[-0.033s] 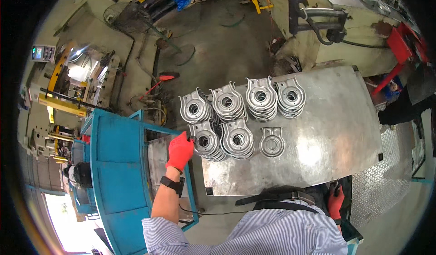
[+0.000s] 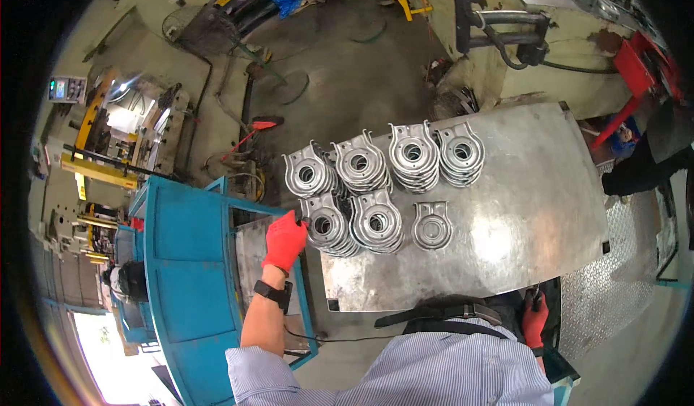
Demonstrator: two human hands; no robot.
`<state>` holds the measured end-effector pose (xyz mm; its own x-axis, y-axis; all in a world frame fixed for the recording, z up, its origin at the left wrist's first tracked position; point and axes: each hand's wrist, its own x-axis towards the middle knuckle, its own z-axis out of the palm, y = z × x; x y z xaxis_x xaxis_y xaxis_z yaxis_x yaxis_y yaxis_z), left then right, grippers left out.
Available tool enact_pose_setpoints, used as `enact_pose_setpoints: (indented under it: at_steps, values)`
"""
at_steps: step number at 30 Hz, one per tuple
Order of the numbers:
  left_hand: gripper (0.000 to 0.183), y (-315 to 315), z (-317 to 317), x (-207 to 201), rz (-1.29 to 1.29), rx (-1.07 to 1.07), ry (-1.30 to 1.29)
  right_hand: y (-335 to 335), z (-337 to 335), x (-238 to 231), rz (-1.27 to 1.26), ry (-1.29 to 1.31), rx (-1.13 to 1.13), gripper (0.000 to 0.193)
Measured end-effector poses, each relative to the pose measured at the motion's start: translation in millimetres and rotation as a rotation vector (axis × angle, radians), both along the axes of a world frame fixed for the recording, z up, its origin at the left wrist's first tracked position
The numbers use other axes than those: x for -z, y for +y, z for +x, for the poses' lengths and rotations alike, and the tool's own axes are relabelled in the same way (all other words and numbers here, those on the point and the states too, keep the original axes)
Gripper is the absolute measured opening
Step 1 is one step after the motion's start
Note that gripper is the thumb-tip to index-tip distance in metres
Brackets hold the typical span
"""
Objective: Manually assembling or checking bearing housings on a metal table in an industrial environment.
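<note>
My left hand (image 2: 286,240), in a red glove with dark fingertips, is at the left edge of the front-left stack of stamped metal brackets (image 2: 324,225). Its fingers are curled in against that edge; whether they grip a bracket is hidden. Beside it stands another stack of brackets (image 2: 377,221). A single round-bodied bracket (image 2: 432,227) lies flat to the right of these stacks. My right hand (image 2: 535,318), gloved in red too, is low at the near edge of the metal table (image 2: 535,218). Its fingers are bent, and what they close on cannot be made out.
Several more bracket stacks (image 2: 413,156) line the table's far left side. A blue metal frame (image 2: 191,261) stands left of the table, with machinery (image 2: 134,127) beyond. At far right are a red stand (image 2: 636,77) and a dark-clothed limb (image 2: 643,171). Checker plate (image 2: 607,297) covers the floor there.
Both hands and the brackets keep their places. Only the whole view has shifted very slightly.
</note>
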<state>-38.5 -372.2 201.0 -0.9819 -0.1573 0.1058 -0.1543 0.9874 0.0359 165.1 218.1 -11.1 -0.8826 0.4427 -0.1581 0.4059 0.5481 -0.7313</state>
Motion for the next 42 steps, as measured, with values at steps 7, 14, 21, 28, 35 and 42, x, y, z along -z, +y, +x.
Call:
enact_pose_setpoints:
  at_steps: [7,14,21,28,35,42]
  values:
    - [0.032,23.0,-15.7,-34.5,-0.156,0.002,-0.126,-8.7,5.9,-7.3,0.128,0.004,0.067,0.030]
    - [0.036,140.4,-48.5,-117.5,0.055,0.181,-0.001,0.0,-0.3,-23.5,-0.067,-0.078,0.131,0.040]
    - [0.038,342.0,-135.1,-195.9,0.276,0.670,0.163,24.8,27.7,-8.9,-0.147,-0.029,0.280,0.036]
    - [0.033,541.8,-268.0,-222.4,0.387,0.843,0.221,75.2,20.8,-60.3,-0.370,-0.082,0.575,0.029]
    - [0.047,656.1,-434.6,-197.7,0.441,1.060,0.506,113.3,36.0,-58.9,-0.248,-0.139,0.664,0.033]
    - [0.064,704.5,-469.7,-188.3,-0.006,0.597,0.435,132.0,73.2,-69.4,-0.200,-0.239,0.814,0.036]
